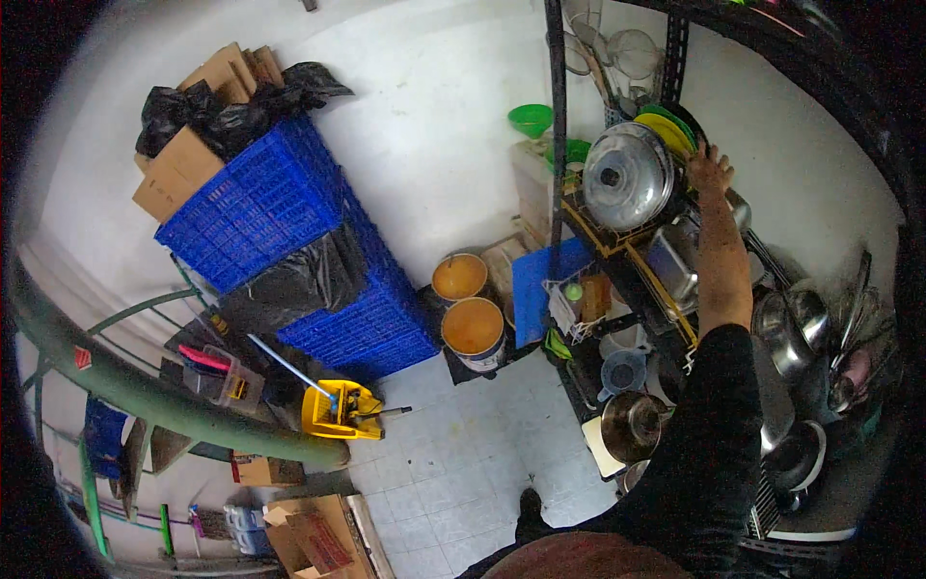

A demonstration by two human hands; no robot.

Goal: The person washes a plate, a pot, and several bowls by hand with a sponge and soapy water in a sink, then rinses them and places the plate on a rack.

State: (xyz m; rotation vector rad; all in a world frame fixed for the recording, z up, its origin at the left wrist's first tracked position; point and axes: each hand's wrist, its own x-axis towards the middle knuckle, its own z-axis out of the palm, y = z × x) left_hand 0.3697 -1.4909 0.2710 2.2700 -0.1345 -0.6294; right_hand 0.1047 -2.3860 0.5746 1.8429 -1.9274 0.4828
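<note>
My right hand point(711, 171) reaches up to the top of the shelf rack, its arm in a black sleeve. Its fingers are spread beside the edges of upright green and yellow plates point(666, 130) and a dark round one behind them. Whether a fingertip touches a plate is too small to tell. Just left of the hand, a large silver lid point(627, 177) leans on the yellow wire rack point(603, 236). Below the wrist lie steel pans point(672, 261). My left hand does not show.
Stacked blue crates point(260, 203) with cardboard and black bags stand at left. Two buckets with orange tops point(473, 325) sit by the wall. A yellow mop wringer point(342, 410) stands on the tiled floor point(453, 463). Steel bowls point(786, 333) and pots crowd the lower shelves.
</note>
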